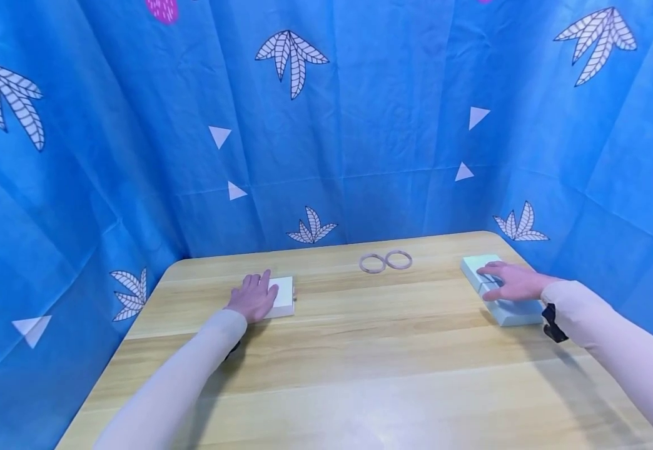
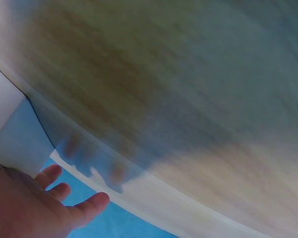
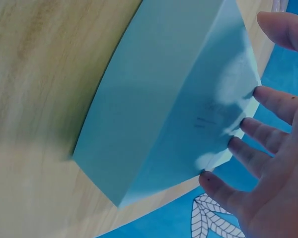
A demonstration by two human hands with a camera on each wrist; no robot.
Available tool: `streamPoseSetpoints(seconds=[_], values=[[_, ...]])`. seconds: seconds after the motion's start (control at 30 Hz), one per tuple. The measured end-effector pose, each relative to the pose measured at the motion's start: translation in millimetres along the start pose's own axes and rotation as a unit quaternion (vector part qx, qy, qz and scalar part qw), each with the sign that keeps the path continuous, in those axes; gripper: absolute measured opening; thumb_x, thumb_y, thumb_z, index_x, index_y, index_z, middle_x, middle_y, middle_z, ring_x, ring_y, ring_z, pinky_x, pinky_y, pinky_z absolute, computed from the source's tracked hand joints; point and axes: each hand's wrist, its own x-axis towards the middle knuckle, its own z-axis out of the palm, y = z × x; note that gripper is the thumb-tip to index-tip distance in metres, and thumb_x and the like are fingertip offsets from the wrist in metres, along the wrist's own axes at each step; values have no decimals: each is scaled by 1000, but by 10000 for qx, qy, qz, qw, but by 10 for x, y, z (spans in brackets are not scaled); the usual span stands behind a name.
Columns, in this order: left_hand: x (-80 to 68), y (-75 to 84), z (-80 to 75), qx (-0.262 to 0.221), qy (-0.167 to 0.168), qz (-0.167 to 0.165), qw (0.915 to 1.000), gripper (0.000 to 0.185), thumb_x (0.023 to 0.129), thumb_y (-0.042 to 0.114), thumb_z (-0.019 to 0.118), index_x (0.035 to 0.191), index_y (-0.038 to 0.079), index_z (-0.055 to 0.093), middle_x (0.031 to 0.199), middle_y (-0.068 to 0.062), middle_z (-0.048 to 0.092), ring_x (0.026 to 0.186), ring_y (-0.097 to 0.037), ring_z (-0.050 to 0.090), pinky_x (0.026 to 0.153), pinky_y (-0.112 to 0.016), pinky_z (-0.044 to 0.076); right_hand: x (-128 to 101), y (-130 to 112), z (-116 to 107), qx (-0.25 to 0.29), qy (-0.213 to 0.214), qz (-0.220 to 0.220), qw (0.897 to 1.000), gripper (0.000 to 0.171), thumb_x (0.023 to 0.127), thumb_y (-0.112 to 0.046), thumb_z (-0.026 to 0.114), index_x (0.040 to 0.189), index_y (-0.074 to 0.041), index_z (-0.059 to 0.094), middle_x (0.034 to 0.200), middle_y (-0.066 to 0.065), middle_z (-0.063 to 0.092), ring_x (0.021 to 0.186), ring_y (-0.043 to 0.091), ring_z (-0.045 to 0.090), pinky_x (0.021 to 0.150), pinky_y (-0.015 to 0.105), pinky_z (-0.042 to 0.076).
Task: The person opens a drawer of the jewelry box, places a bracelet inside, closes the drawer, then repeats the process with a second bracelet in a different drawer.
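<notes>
Left hand (image 1: 254, 297) flat on one white box (image 1: 283, 295); right hand (image 1: 509, 281) spread on one blue box (image 1: 506, 306); two rings (image 1: 385, 261).

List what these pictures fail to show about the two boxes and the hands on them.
- White box: near half hidden under the left hand, head view; left wrist view is blurred.
- Light blue box: top partly covered by the right hand; contents unseen.
- Two rings: too small to tell material.
</notes>
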Motion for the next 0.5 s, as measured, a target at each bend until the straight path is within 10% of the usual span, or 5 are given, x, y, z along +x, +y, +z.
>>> streamPoseSetpoints(seconds=[0.5], values=[[-8, -6, -5, -7, -38, -13, 10000, 71, 106, 50, 21, 162, 7, 15, 161, -25, 27, 150, -46, 19, 112, -75, 19, 90, 42, 29, 41, -42, 101, 9999, 79, 87, -43, 72, 148, 1, 46, 152, 38, 32, 136, 61, 33, 105, 75, 31]])
